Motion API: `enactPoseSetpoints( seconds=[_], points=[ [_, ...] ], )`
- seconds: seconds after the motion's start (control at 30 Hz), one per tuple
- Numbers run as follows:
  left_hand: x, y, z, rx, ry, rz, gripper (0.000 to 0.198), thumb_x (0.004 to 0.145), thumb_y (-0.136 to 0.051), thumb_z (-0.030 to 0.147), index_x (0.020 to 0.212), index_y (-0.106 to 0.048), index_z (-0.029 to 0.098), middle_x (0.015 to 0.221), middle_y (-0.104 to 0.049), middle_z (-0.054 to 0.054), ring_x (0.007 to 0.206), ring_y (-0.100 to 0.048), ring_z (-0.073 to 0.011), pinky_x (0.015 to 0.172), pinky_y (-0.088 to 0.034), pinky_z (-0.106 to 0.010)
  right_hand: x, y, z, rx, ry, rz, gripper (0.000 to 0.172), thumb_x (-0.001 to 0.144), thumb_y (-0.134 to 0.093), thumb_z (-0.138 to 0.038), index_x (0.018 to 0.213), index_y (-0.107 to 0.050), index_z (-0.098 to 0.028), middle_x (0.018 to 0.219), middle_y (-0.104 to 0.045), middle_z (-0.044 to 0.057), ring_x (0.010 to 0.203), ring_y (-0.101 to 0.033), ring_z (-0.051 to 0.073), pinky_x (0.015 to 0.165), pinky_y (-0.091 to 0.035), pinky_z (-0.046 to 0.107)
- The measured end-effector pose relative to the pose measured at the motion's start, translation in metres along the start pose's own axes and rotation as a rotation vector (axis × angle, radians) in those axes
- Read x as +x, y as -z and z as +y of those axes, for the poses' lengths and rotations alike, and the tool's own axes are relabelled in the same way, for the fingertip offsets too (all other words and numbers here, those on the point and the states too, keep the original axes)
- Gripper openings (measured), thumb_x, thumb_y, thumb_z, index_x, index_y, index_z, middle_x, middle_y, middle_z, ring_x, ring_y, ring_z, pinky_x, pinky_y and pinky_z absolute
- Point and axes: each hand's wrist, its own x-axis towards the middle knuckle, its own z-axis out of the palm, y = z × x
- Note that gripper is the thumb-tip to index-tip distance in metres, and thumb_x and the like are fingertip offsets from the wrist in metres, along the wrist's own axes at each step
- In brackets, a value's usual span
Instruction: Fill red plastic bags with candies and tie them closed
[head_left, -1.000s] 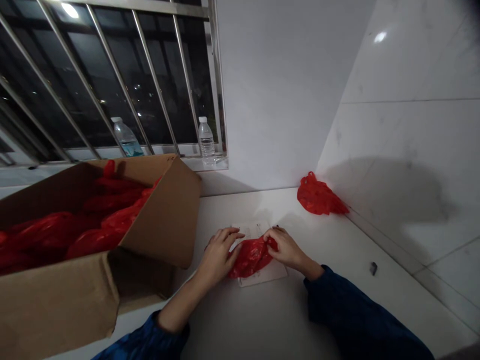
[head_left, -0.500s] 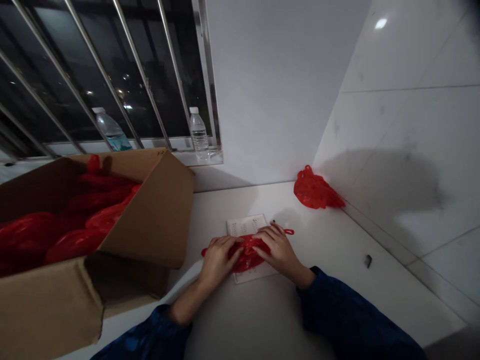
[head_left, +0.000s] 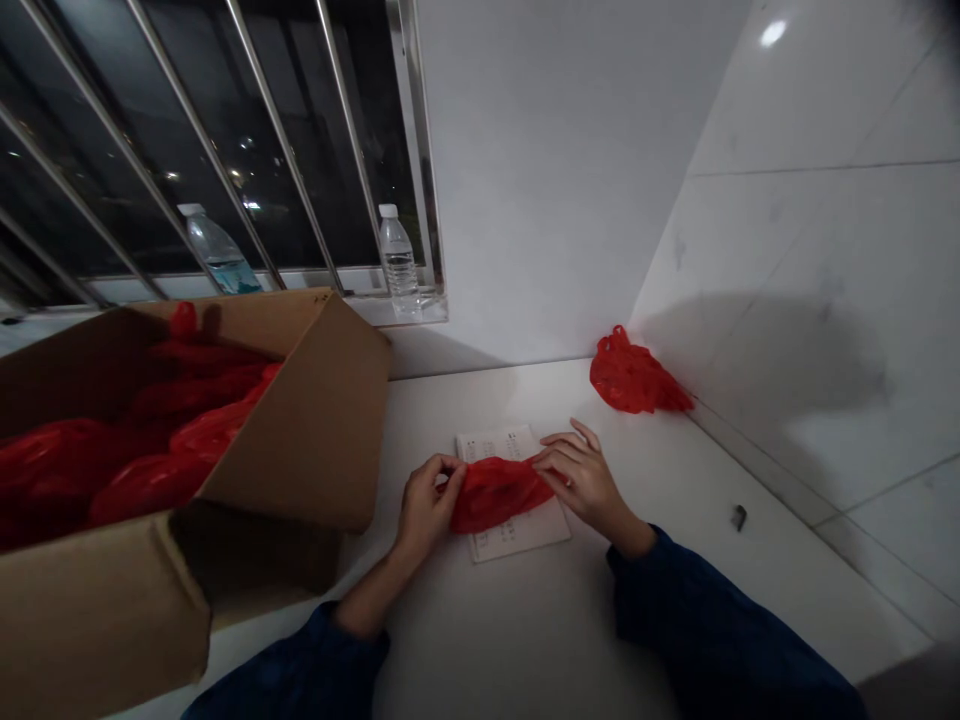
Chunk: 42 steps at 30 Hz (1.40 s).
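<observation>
A crumpled red plastic bag (head_left: 495, 492) is stretched between both my hands over a white printed sheet of paper (head_left: 517, 530) lying on the white counter (head_left: 525, 630). My left hand (head_left: 426, 505) pinches the bag's left end with its fingers closed. My right hand (head_left: 583, 480) grips the right end between thumb and forefinger, its other fingers spread out above it. Both my sleeves are dark blue.
A large open cardboard box (head_left: 315, 430) full of red plastic bags (head_left: 150, 480) stands at the left. Another bunched red bag (head_left: 634, 380) lies in the far corner by the tiled wall. Two water bottles (head_left: 396, 262) stand on the barred window's sill. A small dark object (head_left: 738, 517) lies at the right.
My hands have moved apart, pulling the red bag out lengthwise and lifting it a little off the paper. The right hand's fingers have spread.
</observation>
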Motion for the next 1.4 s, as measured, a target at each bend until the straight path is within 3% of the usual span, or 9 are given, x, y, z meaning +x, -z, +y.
enactPoseSetpoints(
  seconds=[0.17,0.3,0.43,0.57,0.77,1.0,1.17,1.23,1.4],
  points=[
    [0.005,0.005,-0.015,-0.014,0.054,0.098,0.027,0.093,-0.048,0.042,0.082,-0.058,0.019,0.079,-0.065,-0.002,0.078,-0.064,-0.0179,0.071,-0.05,-0.027,-0.008,0.021,0.02,0.086,-0.159,-0.067,0.009,0.089,-0.063,-0.025,0.081,-0.064,-0.025,0.087,-0.072,0.0,0.094,-0.066,0.021,0.109,-0.03,0.049],
    [0.0,0.003,0.002,0.014,-0.017,0.091,0.025,0.094,-0.049,0.039,0.106,-0.057,0.019,0.104,-0.065,-0.007,0.101,-0.061,-0.0204,0.091,-0.048,-0.034,-0.006,0.025,0.007,0.229,-0.243,-0.184,0.018,0.085,-0.07,-0.039,0.091,-0.063,-0.023,0.092,-0.072,0.002,0.089,-0.066,0.021,0.096,-0.042,0.041],
    [-0.006,0.001,0.039,0.232,-0.324,-0.13,0.035,0.096,-0.051,0.034,0.129,-0.052,0.024,0.133,-0.054,-0.009,0.124,-0.048,-0.0244,0.106,-0.035,-0.044,0.0,0.016,-0.014,0.272,-0.257,-0.155,0.033,0.086,-0.068,-0.046,0.109,-0.061,-0.022,0.101,-0.072,0.005,0.098,-0.065,0.022,0.094,-0.042,0.038],
    [-0.009,-0.003,0.054,0.397,-0.484,-0.316,0.029,0.092,-0.06,0.034,0.121,-0.061,0.028,0.123,-0.062,-0.006,0.114,-0.054,-0.0249,0.101,-0.034,-0.044,0.001,0.001,-0.022,0.231,-0.172,-0.191,0.02,0.089,-0.067,-0.04,0.101,-0.065,-0.025,0.101,-0.072,0.001,0.097,-0.065,0.02,0.102,-0.035,0.041],
    [-0.005,-0.001,0.028,0.029,-0.17,-0.029,0.02,0.093,-0.058,0.035,0.084,-0.065,0.019,0.084,-0.066,-0.003,0.084,-0.06,-0.019,0.082,-0.043,-0.033,0.001,0.015,-0.012,0.265,-0.212,-0.072,0.012,0.091,-0.058,-0.026,0.081,-0.062,-0.022,0.08,-0.067,-0.001,0.081,-0.063,0.017,0.09,-0.042,0.036],
    [-0.011,0.004,0.013,-0.34,0.066,0.183,0.029,0.089,-0.058,0.045,0.099,-0.054,0.019,0.09,-0.06,-0.003,0.082,-0.06,-0.0166,0.077,-0.049,-0.029,-0.009,0.05,0.001,0.335,-0.352,-0.046,0.008,0.088,-0.059,-0.027,0.083,-0.056,-0.022,0.083,-0.064,0.001,0.077,-0.061,0.019,0.069,-0.047,0.03],
    [-0.017,0.011,0.054,-0.335,-0.02,0.039,0.063,0.084,-0.07,0.037,0.138,-0.039,0.025,0.107,-0.058,-0.005,0.096,-0.059,-0.0181,0.088,-0.047,-0.032,0.0,0.059,-0.038,0.243,-0.243,0.211,0.014,0.089,-0.063,-0.027,0.101,-0.059,-0.022,0.103,-0.065,0.006,0.099,-0.061,0.023,0.089,-0.047,0.038],
    [-0.017,0.017,0.072,-0.248,-0.108,-0.06,0.053,0.088,-0.067,0.032,0.136,-0.046,0.027,0.102,-0.059,-0.004,0.092,-0.058,-0.017,0.084,-0.046,-0.03,0.006,0.061,-0.061,0.234,-0.126,0.326,0.013,0.089,-0.062,-0.021,0.102,-0.059,-0.022,0.102,-0.065,0.007,0.099,-0.061,0.022,0.088,-0.048,0.038],
    [-0.025,0.033,0.1,-0.074,-0.413,-0.264,0.014,0.095,-0.052,0.018,0.096,-0.065,0.021,0.096,-0.061,-0.005,0.094,-0.056,-0.018,0.084,-0.042,-0.032,0.015,0.05,-0.095,0.158,0.068,0.049,0.014,0.095,-0.053,-0.021,0.107,-0.059,-0.019,0.099,-0.069,0.006,0.091,-0.063,0.02,0.081,-0.049,0.034]
  ],
)
